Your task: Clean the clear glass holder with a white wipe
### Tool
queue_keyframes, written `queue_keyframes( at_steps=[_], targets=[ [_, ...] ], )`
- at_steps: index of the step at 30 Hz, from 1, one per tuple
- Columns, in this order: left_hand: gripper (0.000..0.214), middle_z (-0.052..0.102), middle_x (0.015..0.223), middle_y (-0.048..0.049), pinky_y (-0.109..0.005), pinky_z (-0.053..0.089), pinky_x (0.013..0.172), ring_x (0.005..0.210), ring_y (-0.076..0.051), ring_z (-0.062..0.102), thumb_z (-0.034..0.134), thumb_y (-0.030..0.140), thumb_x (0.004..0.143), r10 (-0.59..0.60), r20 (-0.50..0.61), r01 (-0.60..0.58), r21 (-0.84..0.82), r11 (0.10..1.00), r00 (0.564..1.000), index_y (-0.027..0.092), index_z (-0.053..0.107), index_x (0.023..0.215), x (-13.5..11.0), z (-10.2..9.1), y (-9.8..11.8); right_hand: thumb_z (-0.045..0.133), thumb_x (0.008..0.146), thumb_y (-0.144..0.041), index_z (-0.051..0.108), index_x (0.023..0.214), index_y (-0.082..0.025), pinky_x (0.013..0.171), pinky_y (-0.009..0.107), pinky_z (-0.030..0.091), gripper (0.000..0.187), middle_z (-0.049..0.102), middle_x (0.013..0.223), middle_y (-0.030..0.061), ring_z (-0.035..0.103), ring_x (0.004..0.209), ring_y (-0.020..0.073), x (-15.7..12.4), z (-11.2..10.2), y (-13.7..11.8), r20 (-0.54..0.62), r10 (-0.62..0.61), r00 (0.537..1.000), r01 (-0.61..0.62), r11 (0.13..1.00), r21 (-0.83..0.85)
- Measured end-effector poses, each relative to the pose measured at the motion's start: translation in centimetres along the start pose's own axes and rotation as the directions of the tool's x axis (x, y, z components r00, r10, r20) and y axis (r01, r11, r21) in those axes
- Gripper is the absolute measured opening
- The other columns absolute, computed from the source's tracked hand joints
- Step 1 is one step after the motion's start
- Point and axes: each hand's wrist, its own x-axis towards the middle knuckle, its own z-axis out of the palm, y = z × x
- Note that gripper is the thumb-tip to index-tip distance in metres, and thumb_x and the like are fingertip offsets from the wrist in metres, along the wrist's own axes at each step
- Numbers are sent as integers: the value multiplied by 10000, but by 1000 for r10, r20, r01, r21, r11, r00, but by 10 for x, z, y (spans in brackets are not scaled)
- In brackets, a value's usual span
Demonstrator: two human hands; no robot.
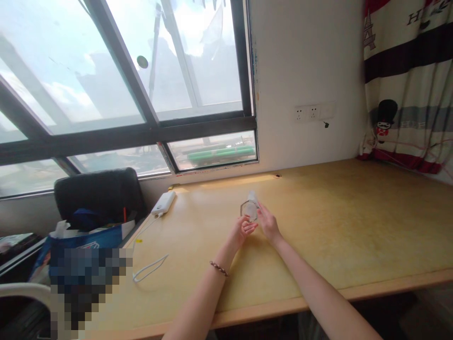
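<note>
Probably two-handed for steadiness: clear hexagonal piece (250, 210) just below and right of frame centre, over the tabletop (354, 222); left hand (244, 228) grasping its lower edge, right hand (269, 224) gripping its right side.

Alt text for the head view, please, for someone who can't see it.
A person's left hand and right hand hold a small clear angular object over a yellowish table. A white device with a white cable lies near the table's left edge; a dark-framed window is behind.
</note>
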Motion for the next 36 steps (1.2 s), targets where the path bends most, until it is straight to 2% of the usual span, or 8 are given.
queue_keyframes(
  at_steps=[5, 10, 14, 20, 25, 29, 32, 36],
  targets=[
    [319, 620, 618, -40, -177, 464, 457, 487, -113, 595, 596, 316, 679, 94, 87, -97, 39, 995, 992, 172, 389, 873, -10, -5, -4, 301, 818, -488, 523, 1095, -174, 916, 355, 334, 474, 585, 1071, 62, 499, 1024, 207, -1, 2, 6, 107, 88, 990, -94, 994, 53],
    [426, 633, 631, -58, -215, 469, 428, 471, -147, 601, 558, 437, 693, 102, 107, -118, 155, 981, 989, 175, 387, 982, -14, -20, 5, 310, 816, -495, 525, 1083, -171, 872, 337, 371, 472, 593, 1050, 67, 526, 973, 211, -11, 8, -5, 231, 55, 971, -86, 988, 127],
    [394, 646, 756, -117, -235, 506, 541, 597, -161, 632, 559, 390, 716, 158, 173, -170, 55, 984, 972, 140, 435, 994, -14, -16, 3, 303, 818, -492, 478, 1147, -180, 870, 338, 377, 486, 568, 1094, 73, 510, 1004, 220, -14, 9, -15, 272, 33, 962, -86, 979, 183],
    [327, 616, 915, -112, -309, 488, 751, 781, -195, 625, 643, 264, 661, 283, 137, -261, -163, 952, 949, 131, 483, 914, -12, -14, -4, 294, 825, -476, 429, 1195, -205, 925, 368, 333, 478, 545, 1133, 62, 457, 1080, 216, -16, 13, -18, 313, -29, 949, -7, 994, 112],
    [275, 621, 844, -68, -274, 483, 729, 746, -153, 619, 660, 206, 633, 317, 95, -300, -159, 941, 944, 135, 501, 847, -9, -18, -4, 352, 815, -446, 407, 1212, -210, 947, 374, 315, 465, 504, 1186, 67, 434, 1106, 218, -19, 16, -21, 372, -123, 920, 106, 992, 65],
    [236, 629, 745, -60, -229, 481, 553, 570, -125, 603, 618, 237, 655, 262, 128, -260, -27, 965, 957, 124, 511, 832, -9, -18, -3, 356, 808, -464, 430, 1183, -206, 896, 355, 368, 461, 544, 1128, 71, 492, 1034, 218, -18, 14, -19, 333, -93, 938, 78, 995, 58],
    [262, 629, 656, -66, -198, 427, 429, 425, -98, 545, 548, 288, 691, 162, 210, -175, 42, 984, 964, 109, 510, 879, -11, -17, -5, 334, 810, -484, 439, 1163, -195, 746, 306, 455, 468, 585, 1045, 69, 580, 836, 191, -17, 10, -16, 297, -26, 955, 0, 996, 87],
    [337, 630, 629, -93, -181, 408, 411, 416, -92, 534, 475, 358, 734, 98, 264, -114, 48, 992, 960, 77, 515, 915, -13, -14, -7, 288, 820, -499, 442, 1156, -173, 604, 268, 469, 493, 616, 957, 68, 585, 640, 152, -16, 8, -16, 285, 28, 958, -65, 990, 125]
  ],
)
